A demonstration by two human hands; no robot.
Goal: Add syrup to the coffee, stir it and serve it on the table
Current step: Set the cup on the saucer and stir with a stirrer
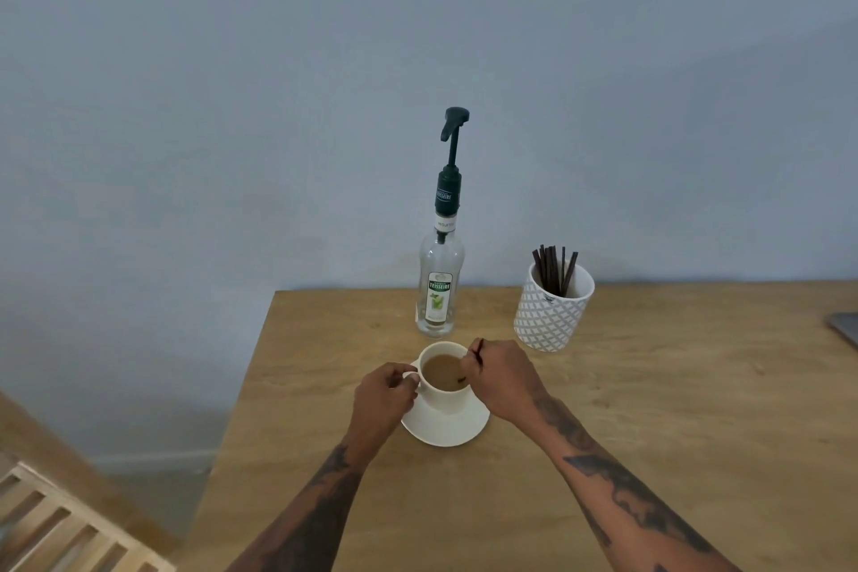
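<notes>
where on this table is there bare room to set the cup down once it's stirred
Bare wood on the table right of the saucer and in front of the patterned pot; also near the front edge between the forearms. Crowded behind the cup, where the syrup bottle stands close.

Cup (443,379) on saucer (445,425) at frame centre, on table (650,432); syrup bottle (438,283) just above it, stirrer pot (552,311) upper right.

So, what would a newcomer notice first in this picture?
Two hands at a white cup of coffee on its saucer, near the table's left edge: the left hand holds the handle, the right hand pinches a dark stirrer. Behind stands a tall pump syrup bottle.
</notes>
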